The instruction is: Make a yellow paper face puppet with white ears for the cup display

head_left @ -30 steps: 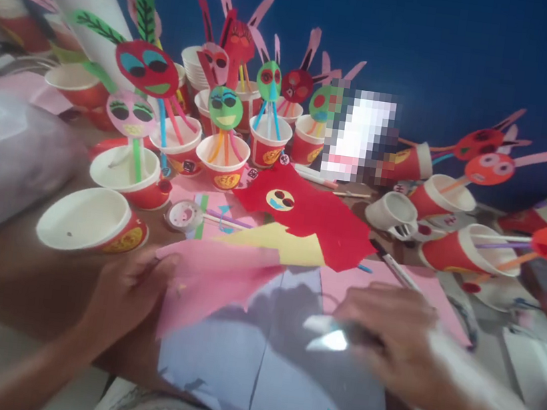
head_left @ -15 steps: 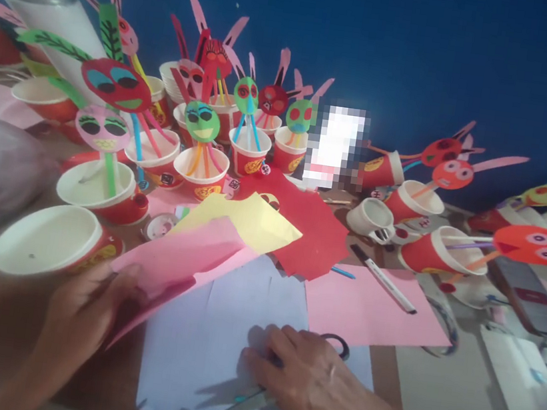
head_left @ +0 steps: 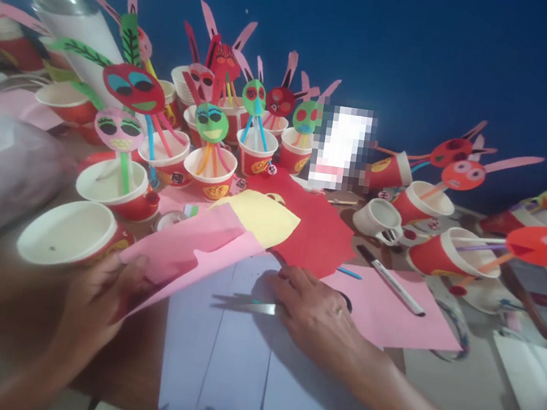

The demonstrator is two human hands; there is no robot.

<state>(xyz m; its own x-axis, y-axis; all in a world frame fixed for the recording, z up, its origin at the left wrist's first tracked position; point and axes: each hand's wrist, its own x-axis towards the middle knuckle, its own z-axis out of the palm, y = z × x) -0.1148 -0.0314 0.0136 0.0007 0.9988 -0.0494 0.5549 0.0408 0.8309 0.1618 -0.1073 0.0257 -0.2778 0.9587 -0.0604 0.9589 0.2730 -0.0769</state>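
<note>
The left hand (head_left: 104, 283) pinches folded pink paper (head_left: 183, 240) at the left, the right hand (head_left: 322, 312) covers black-handled metal scissors (head_left: 266, 308) in the middle, so I can't tell its grip, and the pink paper bumping left could tip the near red-and-white paper cup (head_left: 69, 228).

The held pink sheet (head_left: 188, 237) and yellow sheet (head_left: 264, 217) are smooth, matt paper; the scissors (head_left: 264, 308) show shiny metal. The nearest cup (head_left: 68, 232) is smooth paper (faintly glossy inside), the marker (head_left: 396, 287) smooth plastic, the blurred bag (head_left: 0, 176) probably thin, glossy plastic.
</note>
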